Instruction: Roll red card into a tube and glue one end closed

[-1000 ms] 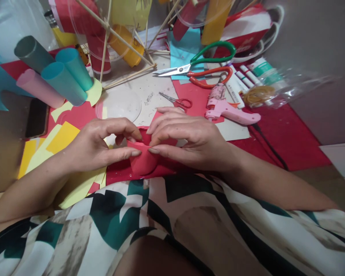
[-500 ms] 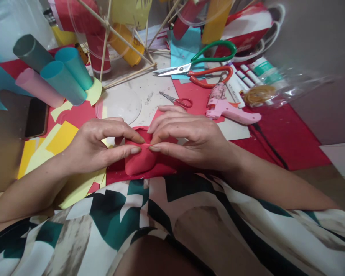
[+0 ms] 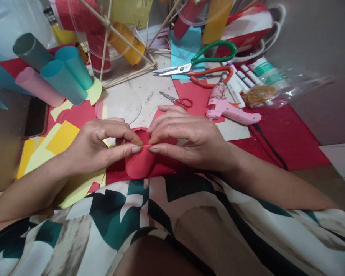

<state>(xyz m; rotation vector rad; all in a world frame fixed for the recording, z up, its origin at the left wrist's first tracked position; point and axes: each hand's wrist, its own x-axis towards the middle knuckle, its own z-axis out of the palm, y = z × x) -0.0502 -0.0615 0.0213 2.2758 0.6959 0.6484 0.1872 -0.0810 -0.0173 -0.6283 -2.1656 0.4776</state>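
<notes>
A red paper tube [image 3: 138, 165] stands close to my lap at the near edge of the work surface, its open top facing up. The thumb and fingers of my left hand [image 3: 106, 143] pinch its near rim from the left. From the right, my right hand [image 3: 189, 140] pinches the same rim, thumb outside and fingers over the inside. The two thumb tips are a short gap apart, with a thin strip of the rim showing between them. Part of the tube's opening is hidden behind my fingers.
Beyond my hands lie small red-handled scissors [image 3: 176, 99], large green-and-orange scissors [image 3: 186, 69] and a pink glue gun [image 3: 232, 113]. Blue, pink and grey paper tubes [image 3: 63, 78] stand at left, near a phone [image 3: 36, 117] and yellow paper pieces [image 3: 62, 137]. A stick frame [image 3: 126, 36] rises behind.
My fingers have straightened the tube's near rim, and its front wall now looks rounder and more upright. Both hands stay in nearly the same place.
</notes>
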